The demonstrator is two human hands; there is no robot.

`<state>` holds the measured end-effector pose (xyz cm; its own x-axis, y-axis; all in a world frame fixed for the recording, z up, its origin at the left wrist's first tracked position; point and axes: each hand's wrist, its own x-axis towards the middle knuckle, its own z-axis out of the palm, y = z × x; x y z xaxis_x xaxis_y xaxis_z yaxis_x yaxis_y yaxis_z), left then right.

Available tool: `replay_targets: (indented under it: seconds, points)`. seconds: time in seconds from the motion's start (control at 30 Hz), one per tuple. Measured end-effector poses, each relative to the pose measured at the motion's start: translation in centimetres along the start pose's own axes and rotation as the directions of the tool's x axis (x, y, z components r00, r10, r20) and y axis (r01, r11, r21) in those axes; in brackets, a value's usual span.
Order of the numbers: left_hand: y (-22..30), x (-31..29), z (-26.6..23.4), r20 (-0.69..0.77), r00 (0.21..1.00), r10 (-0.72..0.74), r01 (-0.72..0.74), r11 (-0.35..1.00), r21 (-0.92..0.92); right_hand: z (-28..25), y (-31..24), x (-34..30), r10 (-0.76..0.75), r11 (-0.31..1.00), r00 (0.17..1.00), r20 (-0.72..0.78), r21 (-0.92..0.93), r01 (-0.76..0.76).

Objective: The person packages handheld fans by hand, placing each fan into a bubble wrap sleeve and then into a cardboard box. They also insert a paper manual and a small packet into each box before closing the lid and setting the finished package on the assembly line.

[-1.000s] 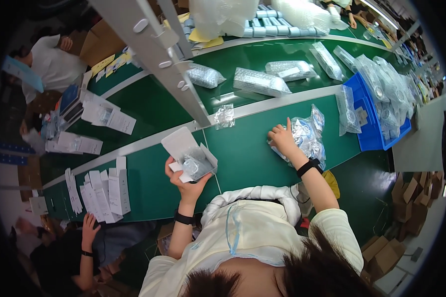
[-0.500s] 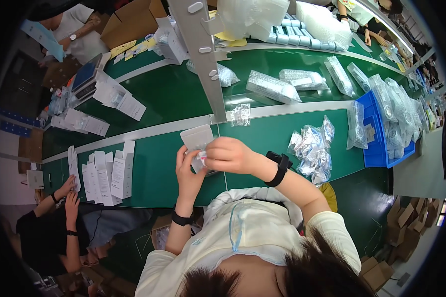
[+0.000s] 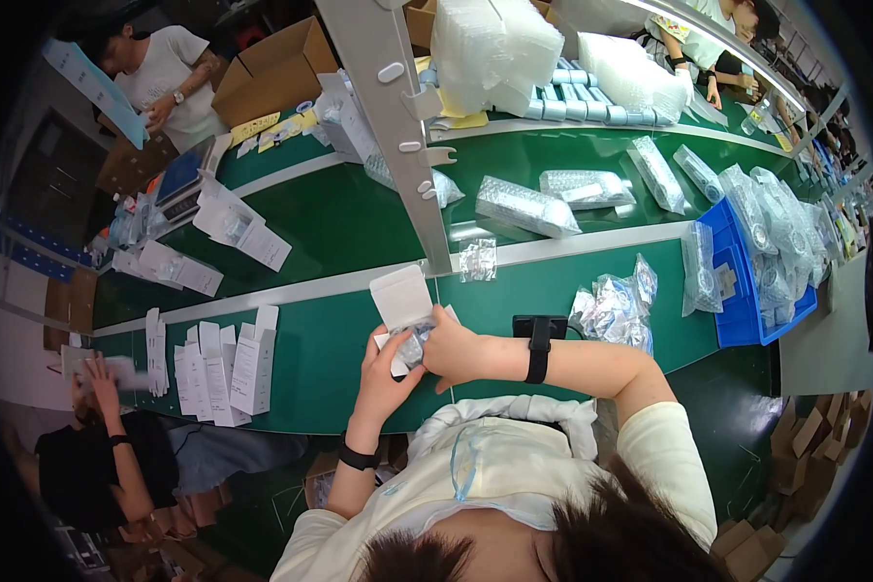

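In front of me is a small white box [image 3: 400, 296] with its lid flap raised. A clear plastic-wrapped item [image 3: 414, 347] shows in its opening; its kind is hard to make out. My left hand [image 3: 386, 378] is wrapped round the box's left and near side. My right hand [image 3: 458, 349] grips the right side with curled fingers, some hidden behind the hand. To the left stands a row of white cartons [image 3: 252, 373]. Right of my hands lies a pile of silvery clear packets [image 3: 616, 308].
A metal post [image 3: 427, 228] rises behind the box, with a small clear packet [image 3: 477, 260] beside its foot. Bubble-wrapped packages [image 3: 525, 206] lie on the far green surface. A blue bin [image 3: 746, 291] of wrapped items stands right. A co-worker's hand [image 3: 99, 388] is at left.
My right hand has moved from above the box opening to its right side. The view has shifted slightly. The co-worker at left has lifted their hands away from the cartons.
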<state>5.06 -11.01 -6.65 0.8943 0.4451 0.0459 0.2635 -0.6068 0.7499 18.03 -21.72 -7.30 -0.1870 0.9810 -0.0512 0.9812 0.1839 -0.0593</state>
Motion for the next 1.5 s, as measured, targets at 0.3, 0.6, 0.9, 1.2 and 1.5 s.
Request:
replay_targets:
  seconds: [0.3, 0.6, 0.9, 1.2, 1.5]
  points:
    - [-4.7, 2.2, -4.1, -0.157, 0.988, -0.001, 0.010, 0.998, 0.055, 1.4, 6.1, -4.5, 0.239, 0.906, 0.665, -0.708, 0.409, 0.110]
    - [-14.2, 19.7, -7.6, -0.655, 0.747, -0.113, 0.234, 0.967, 0.100, 16.0, 21.6, -4.4, 0.826, 0.531, 0.426, -0.369, 0.254, -0.808]
    - [-14.9, 20.6, -6.0, -0.774, 0.633, -0.030, 0.340, 0.908, 0.243, 10.2, 13.7, -9.0, 0.865, 0.385, 0.488, 0.118, 0.468, -0.796]
    - [-9.9, 28.4, 4.2, 0.228, 0.901, 0.369, -0.407, 0.537, 0.739, 13.9, 21.7, -14.1, 0.770, 0.558, 0.501, -0.396, 0.036, -0.829]
    - [-11.1, 26.8, 5.4, 0.328, 0.934, -0.143, -0.133, 0.713, 0.688, 16.8, 25.9, -13.1, 0.782, 0.591, 0.591, -0.198, -0.067, -0.804]
